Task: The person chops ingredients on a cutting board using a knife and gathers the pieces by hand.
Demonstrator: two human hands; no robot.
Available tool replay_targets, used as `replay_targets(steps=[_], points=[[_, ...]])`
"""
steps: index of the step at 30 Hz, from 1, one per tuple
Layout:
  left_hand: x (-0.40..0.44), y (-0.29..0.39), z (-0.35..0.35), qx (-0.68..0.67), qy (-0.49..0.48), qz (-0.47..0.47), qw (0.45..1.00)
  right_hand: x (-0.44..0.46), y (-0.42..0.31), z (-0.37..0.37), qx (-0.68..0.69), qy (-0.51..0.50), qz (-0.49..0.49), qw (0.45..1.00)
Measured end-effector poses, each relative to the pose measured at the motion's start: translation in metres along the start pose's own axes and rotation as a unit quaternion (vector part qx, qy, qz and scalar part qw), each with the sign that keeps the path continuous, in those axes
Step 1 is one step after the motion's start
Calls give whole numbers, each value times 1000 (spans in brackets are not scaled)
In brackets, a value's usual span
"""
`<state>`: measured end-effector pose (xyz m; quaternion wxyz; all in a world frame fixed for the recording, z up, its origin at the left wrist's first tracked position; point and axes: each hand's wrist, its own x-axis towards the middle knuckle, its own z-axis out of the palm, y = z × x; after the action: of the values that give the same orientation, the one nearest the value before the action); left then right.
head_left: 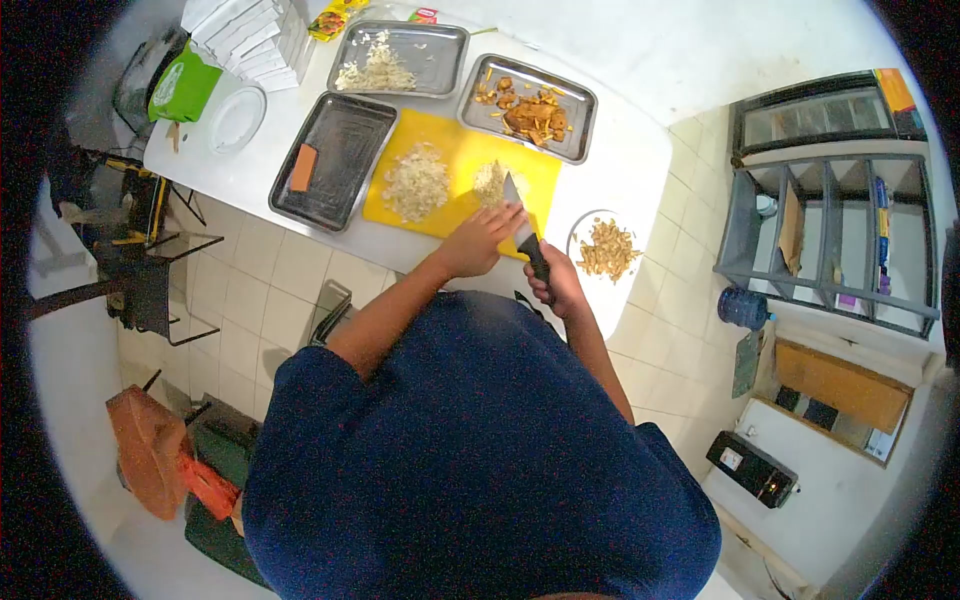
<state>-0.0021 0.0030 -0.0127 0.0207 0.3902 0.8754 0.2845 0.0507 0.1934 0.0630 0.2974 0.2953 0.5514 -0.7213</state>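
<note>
Head view, right hand (562, 281) curled, gripping knife (528, 238)

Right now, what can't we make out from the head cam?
All head view:
- Knife: part of the blade, covered by the left hand's fingers; part of the handle, wrapped by the right hand.
- Small chopped pile: pieces too small to identify.
- Yellow packet: print too small to read.
- Near table edge: partly behind the forearms and navy shirt.
</note>
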Motion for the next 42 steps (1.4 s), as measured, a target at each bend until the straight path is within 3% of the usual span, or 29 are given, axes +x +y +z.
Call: replay_targets(steps=[6, 9, 12, 15, 18, 21, 24, 27, 28, 31, 32, 36, 39, 40, 42], points=[[-9, -21, 11, 106, 43, -245, 963, -5, -7, -22, -24, -46, 1, 999], [-7, -8, -11, 59, 45, -213, 974, -1, -4, -23, -26, -31, 4, 999], [-5, -14, 3, -18, 30, -46, 998, 7, 1, -16, -33, -26, 14, 999], [-6, -7, 6, 5, -15, 2, 1000, 11, 6, -8, -36, -23, 12, 999], [-13, -15, 20, 53, -72, -224, 971, 11, 8, -2, -50, -17, 5, 999], [-19, -25, 20, 48, -14, -252, 966, 8, 2, 0, -66, 2, -6, 998], [-15, -19, 4, -2, 78, -83, 993, 16, 10, -2, -32, 38, 3, 999], [-5, -11, 19, -90, 27, -35, 995, 20, 20, 3, -35, 13, -24, 999], [-3, -6, 20, -189, -50, -102, 975, 14, 17, 4, -17, -45, -20, 999], [-3, 0, 17, -101, -50, -89, 990, 11, 7, 1, 12, -28, 25, 999], [-5, -7, 31, -102, 14, -77, 992, 18, 13, -5, -3, 5, 8, 1000], [-3, -13, 26, -133, -39, -81, 987, 23, 24, -6, -129, -77, -81, 985], [-5, -13, 23, -67, -22, -77, 995, 33, 20, -24, -64, -36, -46, 996], [-4, -14, 23, -77, -6, -73, 994, 35, 22, -23, -56, 19, -29, 998], [-5, -14, 24, -95, 21, -68, 993, 32, 24, -20, -68, -81, -50, 993]])
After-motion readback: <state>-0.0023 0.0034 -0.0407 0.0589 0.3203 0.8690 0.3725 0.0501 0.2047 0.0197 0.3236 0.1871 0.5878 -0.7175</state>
